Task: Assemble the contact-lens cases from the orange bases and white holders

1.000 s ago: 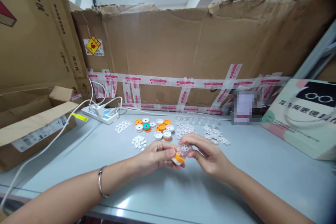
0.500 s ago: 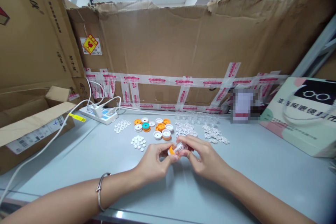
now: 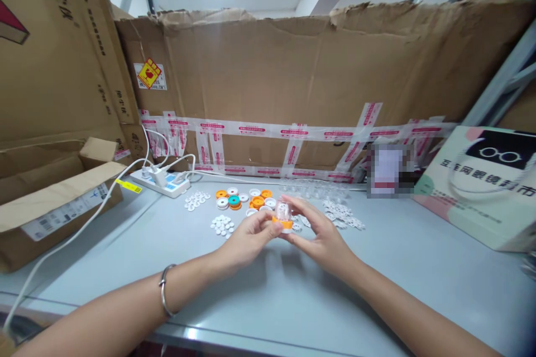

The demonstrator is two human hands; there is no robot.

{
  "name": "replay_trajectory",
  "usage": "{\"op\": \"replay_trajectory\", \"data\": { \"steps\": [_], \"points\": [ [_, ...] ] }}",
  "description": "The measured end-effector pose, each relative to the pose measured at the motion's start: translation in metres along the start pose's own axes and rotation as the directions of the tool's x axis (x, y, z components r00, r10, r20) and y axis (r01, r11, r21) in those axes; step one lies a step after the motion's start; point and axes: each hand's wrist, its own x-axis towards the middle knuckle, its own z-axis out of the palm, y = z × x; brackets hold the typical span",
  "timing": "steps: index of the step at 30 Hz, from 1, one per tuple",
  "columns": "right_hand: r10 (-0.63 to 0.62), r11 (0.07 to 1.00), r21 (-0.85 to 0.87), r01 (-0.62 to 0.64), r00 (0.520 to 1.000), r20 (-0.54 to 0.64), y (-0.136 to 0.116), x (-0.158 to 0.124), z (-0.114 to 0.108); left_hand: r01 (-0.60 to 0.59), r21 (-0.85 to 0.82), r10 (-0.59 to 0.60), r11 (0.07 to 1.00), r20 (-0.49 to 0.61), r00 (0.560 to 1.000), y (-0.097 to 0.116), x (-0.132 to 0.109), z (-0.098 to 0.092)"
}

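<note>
Nearest the camera, two bare forearms reach in over the pale grey desk [image 3: 268, 307], and the left wrist wears a thin metal bangle [image 3: 164, 297]. The left hand [image 3: 247, 240] and right hand [image 3: 320, 237] meet above the middle of the desk. Both are closed in a fingertip pinch on one small clear capsule [image 3: 283, 213], held upright and clear of the surface. Its top is a see-through rounded dome with something pale inside, too small to make out, and it sits on a bright orange base ring.

Just behind the hands lie a cluster of white discs [image 3: 221, 226], a group of orange, white and teal caps [image 3: 247, 201] and a scatter of clear and white pieces [image 3: 343, 216]. Further back left a white power strip [image 3: 159, 181] rests beside an open carton [image 3: 50, 201]. A printed box [image 3: 481, 184] stands at the right, and a taped cardboard wall [image 3: 293, 67] closes the back.
</note>
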Motion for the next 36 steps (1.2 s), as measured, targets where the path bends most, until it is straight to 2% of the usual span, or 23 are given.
{"op": "replay_trajectory", "data": {
  "steps": [2, 5, 8, 10, 14, 20, 23, 25, 29, 31, 34, 36],
  "points": [
    [-0.032, 0.999, 0.003, 0.032, 0.999, 0.021, -0.001, -0.002, -0.001, -0.049, 0.023, 0.048, 0.999, 0.04, 0.998, 0.0, -0.001, -0.001],
    [-0.078, 0.997, 0.021, 0.078, 0.997, 0.028, -0.003, -0.003, -0.005, -0.192, 0.239, 0.182, 0.952, 0.066, 0.981, 0.002, -0.004, -0.007],
    [-0.127, 0.992, 0.013, 0.126, 0.992, 0.024, -0.001, -0.002, -0.009, -0.367, 0.506, 0.39, 0.78, 0.065, 0.919, 0.005, -0.004, -0.016],
    [-0.167, 0.986, -0.019, 0.168, 0.985, 0.037, 0.002, -0.002, -0.01, -0.447, 0.603, 0.471, 0.66, 0.132, 0.872, 0.007, -0.003, -0.022],
    [-0.265, 0.959, -0.088, 0.268, 0.963, 0.048, 0.007, -0.004, -0.009, -0.526, 0.677, 0.484, 0.515, 0.277, 0.83, 0.012, -0.001, -0.027],
    [-0.382, 0.906, -0.167, 0.39, 0.921, 0.076, 0.008, -0.01, -0.007, -0.552, 0.735, 0.49, 0.393, 0.341, 0.802, 0.013, -0.006, -0.028],
    [-0.398, 0.896, -0.171, 0.41, 0.912, 0.1, 0.007, -0.012, -0.006, -0.577, 0.758, 0.51, 0.304, 0.383, 0.771, 0.011, -0.007, -0.029],
    [-0.409, 0.892, -0.164, 0.421, 0.907, 0.105, 0.007, -0.013, -0.004, -0.609, 0.762, 0.545, 0.222, 0.421, 0.725, 0.008, -0.006, -0.03],
    [-0.449, 0.873, -0.166, 0.459, 0.888, 0.095, 0.009, -0.013, -0.001, -0.682, 0.732, 0.668, -0.007, 0.511, 0.541, 0.003, -0.001, -0.031],
    [-0.455, 0.869, -0.174, 0.463, 0.886, 0.085, 0.011, -0.013, 0.0, -0.691, 0.719, 0.686, -0.076, 0.54, 0.487, 0.002, 0.002, -0.032],
    [-0.443, 0.881, -0.149, 0.45, 0.893, 0.076, 0.012, -0.012, 0.001, -0.674, 0.734, 0.674, -0.09, 0.543, 0.501, 0.004, 0.003, -0.033],
    [-0.379, 0.92, -0.086, 0.383, 0.923, 0.058, 0.012, -0.011, 0.004, -0.647, 0.758, 0.662, -0.085, 0.528, 0.531, 0.006, 0.002, -0.034]
  ]
}}
